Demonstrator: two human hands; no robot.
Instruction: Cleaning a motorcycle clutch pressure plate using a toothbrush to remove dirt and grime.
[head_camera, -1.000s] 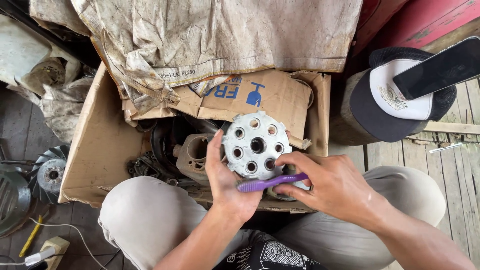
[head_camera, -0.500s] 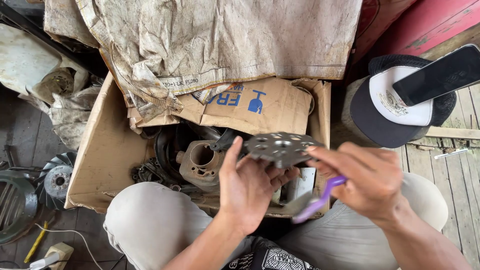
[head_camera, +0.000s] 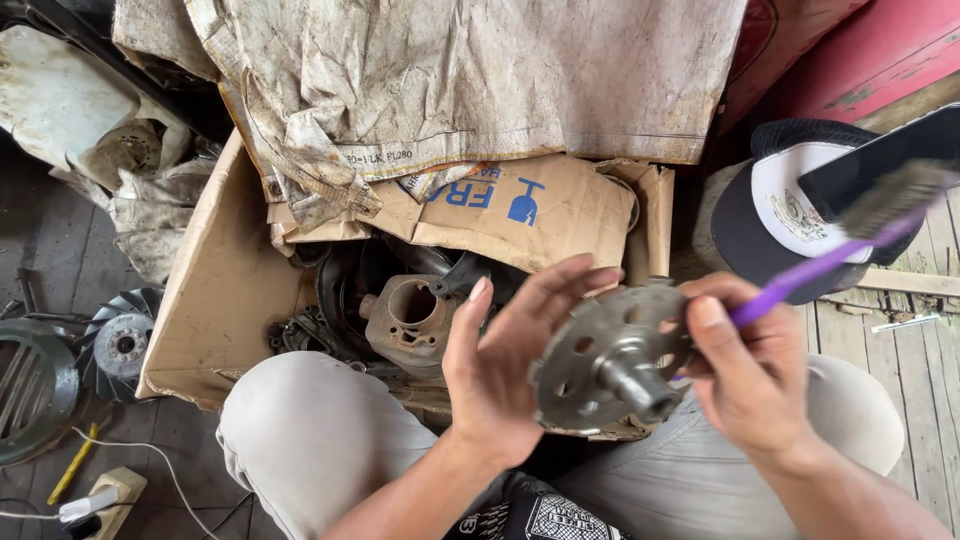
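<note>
My left hand (head_camera: 500, 375) cups the round grey perforated metal hub (head_camera: 610, 360) at centre frame, fingers spread behind it, its stub shaft pointing toward me. My right hand (head_camera: 750, 385), at 3 o'clock of the hub, touches its rim and grips a purple-handled wire brush (head_camera: 850, 240), bristles up at 2 o'clock. An open brown cardboard box (head_camera: 220, 300) of engine parts sits at 10 o'clock.
</note>
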